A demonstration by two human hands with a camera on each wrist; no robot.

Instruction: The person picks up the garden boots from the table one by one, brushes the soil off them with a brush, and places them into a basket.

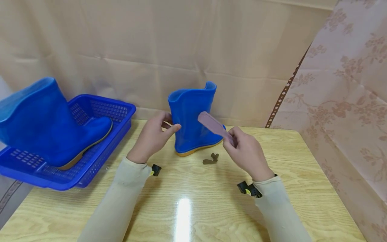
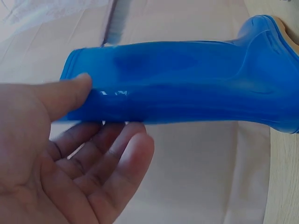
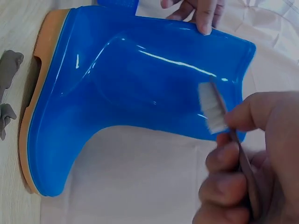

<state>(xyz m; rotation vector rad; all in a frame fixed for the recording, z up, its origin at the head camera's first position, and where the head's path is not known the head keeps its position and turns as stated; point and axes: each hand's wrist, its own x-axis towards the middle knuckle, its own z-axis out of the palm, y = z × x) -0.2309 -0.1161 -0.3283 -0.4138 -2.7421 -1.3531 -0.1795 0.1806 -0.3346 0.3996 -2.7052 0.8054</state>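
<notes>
A blue rain boot (image 1: 193, 116) with a tan sole stands upright on the wooden table, its toe pointing right. My left hand (image 1: 154, 136) is at the back of its shaft, thumb on the near side and fingers curled toward the far side; the left wrist view shows the thumb against the blue shaft (image 2: 177, 79). My right hand (image 1: 246, 153) grips a brush (image 1: 213, 124) by its handle. White bristles (image 3: 212, 107) face the boot in the right wrist view; whether they touch it I cannot tell. Small brown lumps (image 1: 210, 161) lie before the boot.
At the left, a blue plastic basket (image 1: 90, 173) holds a second blue rain boot (image 1: 42, 124), which leans with its shaft past the rim. Beige cloth (image 1: 145, 43) hangs behind the table (image 1: 211, 208), and flowered cloth (image 1: 353, 111) hangs at the right.
</notes>
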